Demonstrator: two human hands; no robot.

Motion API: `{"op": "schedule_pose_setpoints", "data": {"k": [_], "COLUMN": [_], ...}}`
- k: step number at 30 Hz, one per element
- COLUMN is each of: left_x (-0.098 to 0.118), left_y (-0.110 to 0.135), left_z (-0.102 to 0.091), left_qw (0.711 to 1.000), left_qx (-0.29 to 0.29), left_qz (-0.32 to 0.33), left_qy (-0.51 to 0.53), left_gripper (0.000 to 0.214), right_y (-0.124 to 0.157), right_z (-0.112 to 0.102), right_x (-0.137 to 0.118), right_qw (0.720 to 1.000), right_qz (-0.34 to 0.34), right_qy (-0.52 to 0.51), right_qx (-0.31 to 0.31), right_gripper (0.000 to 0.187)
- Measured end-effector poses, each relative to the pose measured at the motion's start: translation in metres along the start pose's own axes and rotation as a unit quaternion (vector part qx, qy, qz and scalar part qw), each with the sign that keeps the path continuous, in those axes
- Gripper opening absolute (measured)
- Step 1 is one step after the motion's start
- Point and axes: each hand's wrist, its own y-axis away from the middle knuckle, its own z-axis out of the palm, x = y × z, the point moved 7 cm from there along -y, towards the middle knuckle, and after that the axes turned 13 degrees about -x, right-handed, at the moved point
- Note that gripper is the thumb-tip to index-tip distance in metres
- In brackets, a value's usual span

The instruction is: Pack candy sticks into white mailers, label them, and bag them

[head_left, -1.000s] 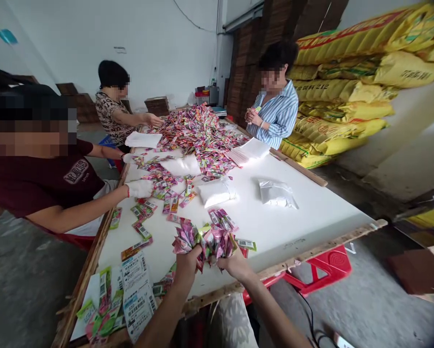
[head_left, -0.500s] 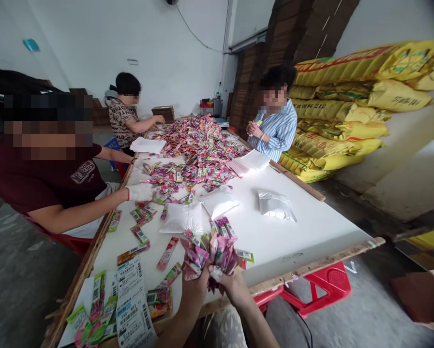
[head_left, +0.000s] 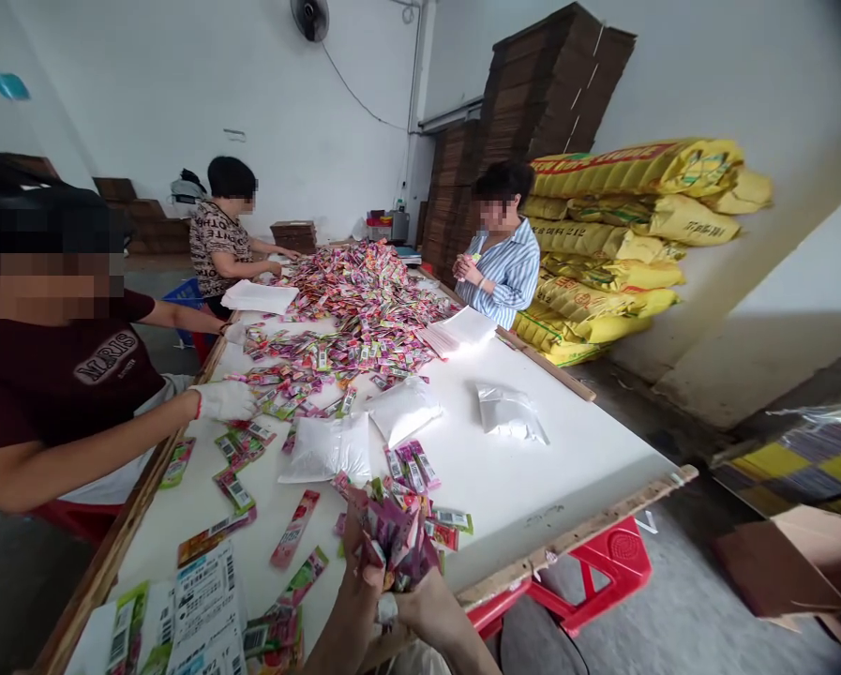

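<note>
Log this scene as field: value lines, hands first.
left hand: clasping a bunch of sachets
right hand: clasping the same bunch
pile: many loose sachets, far part of the table
pouches: three, whitish, lying on the table beyond the hands
labels: printed, near left of the table
co-workers: three; two along the left side, one at the right
sacks: yellow, stacked, right background

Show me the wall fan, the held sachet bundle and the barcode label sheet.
Wall fan [head_left: 310,17]: head view, middle of its grille.
Sachet bundle [head_left: 400,532]: head view, middle of the packets.
Label sheet [head_left: 206,605]: head view, printed middle.
</note>
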Motion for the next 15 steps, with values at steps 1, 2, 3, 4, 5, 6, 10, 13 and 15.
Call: {"op": "schedule_pose_setpoints", "data": {"k": [1, 2, 3, 4, 5, 6, 10, 13, 15], "left_x": [0.001, 0.002, 0.005, 0.009, 0.014, 0.018, 0.028, 0.028, 0.022], "left_y": [-0.001, -0.001, 0.0, 0.0, 0.002, 0.003, 0.004, 0.001, -0.005], "left_z": [-0.001, -0.001, -0.002, -0.002, -0.002, -0.002, 0.005, 0.007, 0.001], "left_qw": [0.999, 0.994, 0.985, 0.971, 0.956, 0.945, 0.934, 0.925, 0.93], "left_qx": [-0.023, -0.045, -0.061, -0.068, -0.065, -0.054, -0.049, -0.049, -0.024], "left_qz": [-0.004, -0.008, -0.007, -0.002, 0.007, 0.019, 0.061, 0.068, 0.043], "left_qy": [-0.046, -0.098, -0.163, -0.231, -0.287, -0.321, -0.347, -0.371, -0.365], "left_gripper": [0.086, 0.082, 0.078, 0.074, 0.07, 0.068, 0.057, 0.056, 0.069], "right_y": [0.001, 0.002, 0.003, 0.005, 0.007, 0.009, 0.015, 0.016, 0.013], "right_z": [-0.004, -0.008, -0.011, -0.014, -0.016, -0.017, -0.02, -0.019, -0.018], "right_x": [0.001, 0.001, 0.001, 0.0, 0.0, 0.0, 0.014, 0.034, 0.044], "right_qw": [1.0, 0.999, 0.998, 0.998, 0.998, 0.998, 0.997, 0.993, 0.991], "right_qz": [0.001, 0.0, -0.001, -0.003, -0.007, -0.009, 0.003, 0.032, 0.042], "right_qy": [0.021, 0.04, 0.052, 0.057, 0.058, 0.057, 0.036, -0.024, -0.043], "right_qx": [0.012, 0.023, 0.028, 0.031, 0.034, 0.034, 0.066, 0.108, 0.124], "right_gripper": [0.052, 0.053, 0.054, 0.055, 0.055, 0.055, 0.051, 0.049, 0.044]}}
